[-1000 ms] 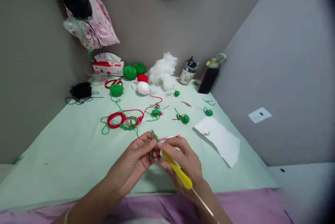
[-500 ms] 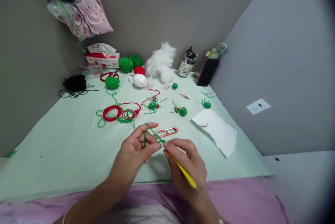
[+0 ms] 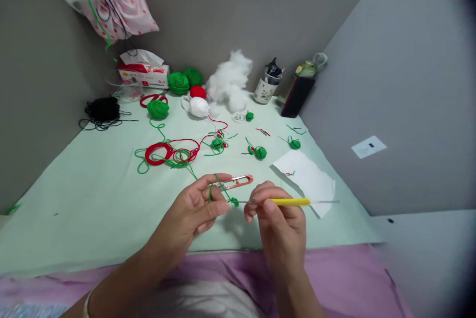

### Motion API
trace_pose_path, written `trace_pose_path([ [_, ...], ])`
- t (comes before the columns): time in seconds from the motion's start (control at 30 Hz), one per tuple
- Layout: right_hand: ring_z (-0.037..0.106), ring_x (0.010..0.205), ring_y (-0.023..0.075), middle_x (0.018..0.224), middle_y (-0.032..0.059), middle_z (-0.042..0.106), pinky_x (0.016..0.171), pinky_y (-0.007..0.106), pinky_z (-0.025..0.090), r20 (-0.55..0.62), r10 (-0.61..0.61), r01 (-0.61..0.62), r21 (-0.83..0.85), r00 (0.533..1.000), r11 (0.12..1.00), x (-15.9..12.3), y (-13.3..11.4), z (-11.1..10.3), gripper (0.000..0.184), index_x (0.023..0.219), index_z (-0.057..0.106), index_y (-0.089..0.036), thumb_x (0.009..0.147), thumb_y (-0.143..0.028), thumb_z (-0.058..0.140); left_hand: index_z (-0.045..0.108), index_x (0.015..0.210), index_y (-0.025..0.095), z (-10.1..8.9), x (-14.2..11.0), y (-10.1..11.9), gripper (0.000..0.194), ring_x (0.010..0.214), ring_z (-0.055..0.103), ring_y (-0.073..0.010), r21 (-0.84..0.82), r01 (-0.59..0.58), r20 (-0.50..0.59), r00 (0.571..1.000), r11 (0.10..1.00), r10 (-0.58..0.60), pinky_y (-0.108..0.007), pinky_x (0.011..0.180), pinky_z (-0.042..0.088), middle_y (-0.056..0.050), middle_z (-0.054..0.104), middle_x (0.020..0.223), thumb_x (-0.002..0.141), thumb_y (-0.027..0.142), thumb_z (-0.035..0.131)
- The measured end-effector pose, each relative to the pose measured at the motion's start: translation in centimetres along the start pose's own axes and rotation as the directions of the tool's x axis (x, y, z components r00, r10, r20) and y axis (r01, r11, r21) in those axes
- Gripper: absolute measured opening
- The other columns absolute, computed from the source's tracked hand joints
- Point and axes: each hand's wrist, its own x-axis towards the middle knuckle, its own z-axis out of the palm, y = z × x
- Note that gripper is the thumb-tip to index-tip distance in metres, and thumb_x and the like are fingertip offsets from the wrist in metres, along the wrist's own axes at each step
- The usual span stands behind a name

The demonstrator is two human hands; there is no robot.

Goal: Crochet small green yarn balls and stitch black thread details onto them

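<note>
My left hand is closed on green yarn, which runs over the raised forefinger and around the other fingers. A small green crocheted piece sits just past the thumb tip. Through it passes the thin metal shaft of a crochet hook with a yellow handle. My right hand pinches this hook near the front of its handle, and the hook lies nearly level. Orange thread snips rest on the table just behind the left fingertips, partly covered by them.
Red and green yarn loops lie at left centre, near a green ball. Small green crocheted balls and a torn white paper are to the right. White stuffing, a pen cup and a tissue box stand at the back.
My right hand has moved right and turned, so the hook has swung from slanting down toward me to nearly level. The small green piece now shows clear of the right fingers.
</note>
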Motion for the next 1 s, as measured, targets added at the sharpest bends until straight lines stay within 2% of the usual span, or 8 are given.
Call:
trace_pose_path([
  [0.17,0.068,0.101,0.0185,0.102,0.0055,0.071,0.087,0.035,0.056,0.083,-0.151,0.168,-0.275,0.985,0.947,-0.2,0.2,0.8,0.029,0.109,0.075,-0.026,0.095,-0.005,0.06,0.069,0.119,0.022,0.3,-0.1,-0.6,0.044,0.048,0.032,-0.0009,0.092,-0.088,-0.036,0.995,0.992,0.092,-0.017,0.041,0.019,0.006,0.058,0.075,0.079,0.028,0.087],
  [0.27,0.07,0.096,0.0177,0.102,0.0058,0.073,0.082,0.033,0.059,0.126,-0.256,0.286,-0.402,0.958,0.87,-0.5,0.4,1.0,0.037,0.119,0.071,-0.026,0.095,-0.001,0.057,0.07,0.121,0.023,0.3,0.0,-0.9,0.044,0.049,0.034,-0.0009,0.098,-0.088,-0.072,0.993,0.991,0.095,-0.017,0.042,0.024,0.005,0.059,0.078,0.081,0.029,0.085],
  [0.4,0.071,0.102,0.022,0.113,0.0101,0.074,0.083,0.036,0.061,0.289,-0.412,0.491,-0.665,0.864,0.562,-1.1,1.2,1.1,0.042,0.132,0.067,-0.026,0.097,-0.007,0.058,0.071,0.121,0.022,0.2,0.2,-1.5,0.04,0.048,0.033,-0.0005,0.053,-0.117,-0.162,0.979,0.992,0.124,-0.016,0.044,0.026,0.006,0.056,0.076,0.083,0.03,0.083],
  [0.47,0.071,0.105,0.0231,0.115,0.0096,0.073,0.085,0.037,0.061,0.277,-0.465,0.507,-0.704,0.841,0.498,-1.4,1.5,1.1,0.043,0.134,0.067,-0.028,0.097,-0.008,0.059,0.071,0.121,0.02,0.2,0.2,-1.5,0.04,0.046,0.027,0.0001,-0.035,-0.061,-0.12,0.991,0.998,0.057,-0.015,0.043,0.024,0.007,0.051,0.07,0.084,0.03,0.083],
  [0.63,0.069,0.089,0.02,0.097,0.0054,0.073,0.076,0.036,0.057,0.004,-0.247,0.23,-0.382,0.969,0.895,-0.7,1.0,0.4,0.029,0.114,0.075,-0.028,0.097,-0.011,0.059,0.075,0.114,0.016,0.2,0.1,-0.6,0.03,0.046,0.02,0.0021,-0.222,0.068,-0.021,0.997,0.973,-0.075,-0.013,0.042,0.023,0.005,0.052,0.073,0.085,0.023,0.081],
  [0.7,0.066,0.079,0.018,0.086,0.0035,0.071,0.07,0.034,0.055,-0.077,-0.114,0.099,-0.179,0.991,0.979,-0.1,0.6,0.2,0.021,0.102,0.077,-0.027,0.098,-0.017,0.059,0.076,0.109,0.016,0.1,0.0,-0.3,0.025,0.046,0.021,0.0023,-0.233,0.059,-0.036,0.997,0.971,-0.07,-0.012,0.043,0.024,0.005,0.051,0.073,0.085,0.02,0.081],
  [0.83,0.061,0.069,0.0145,0.08,0.0023,0.067,0.065,0.03,0.051,-0.07,0.059,-0.051,0.111,0.996,0.992,0.6,0.8,0.3,0.017,0.093,0.078,-0.024,0.098,-0.027,0.062,0.076,0.108,0.017,0.1,-0.1,-0.4,0.021,0.046,0.023,0.0031,-0.235,0.064,-0.022,0.997,0.97,-0.071,-0.011,0.044,0.025,0.005,0.053,0.075,0.087,0.019,0.079],
  [1.0,0.062,0.079,0.0157,0.086,0.0033,0.069,0.075,0.032,0.051,-0.02,0.05,-0.049,0.071,0.999,0.996,0.2,1.6,0.6,0.015,0.099,0.078,-0.026,0.098,-0.026,0.064,0.074,0.114,0.017,0.1,-0.1,-0.7,0.026,0.044,0.023,0.0019,-0.252,0.081,-0.018,0.996,0.964,-0.089,-0.011,0.043,0.025,0.008,0.047,0.066,0.088,0.017,0.077],
])
